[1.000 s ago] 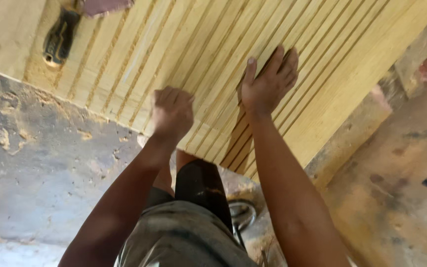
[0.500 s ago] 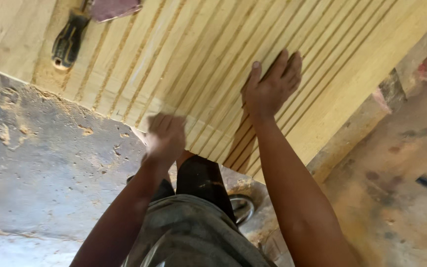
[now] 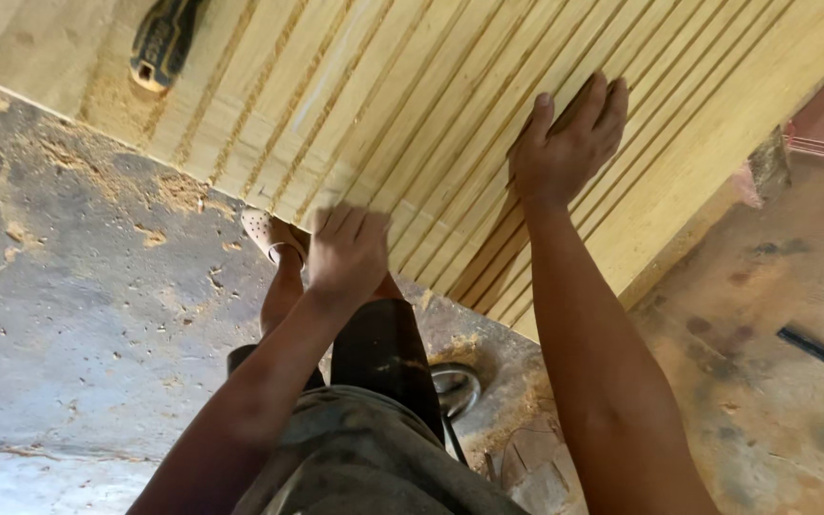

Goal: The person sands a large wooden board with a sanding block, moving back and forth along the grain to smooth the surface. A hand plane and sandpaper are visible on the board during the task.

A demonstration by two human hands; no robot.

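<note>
A large pale wooden board (image 3: 412, 105) with several long parallel grooves lies slanted across the upper view. My right hand (image 3: 565, 143) rests flat on it near its right part, fingers stretched along the grooves, holding nothing. My left hand (image 3: 347, 250) is at the board's near edge, fingers curled downward and blurred. Whether anything is under its palm is hidden. Both forearms reach up from the bottom of the view.
A dark tool handle (image 3: 166, 38) lies on the board at the top left, with sawdust around it. My sandalled foot (image 3: 267, 234) stands under the board's edge on the grey concrete floor (image 3: 69, 324). A round metal object (image 3: 457, 386) sits by my leg.
My left hand has slid down the board toward its near edge. The right hand has stayed flat in the same place. The view has shifted slightly.
</note>
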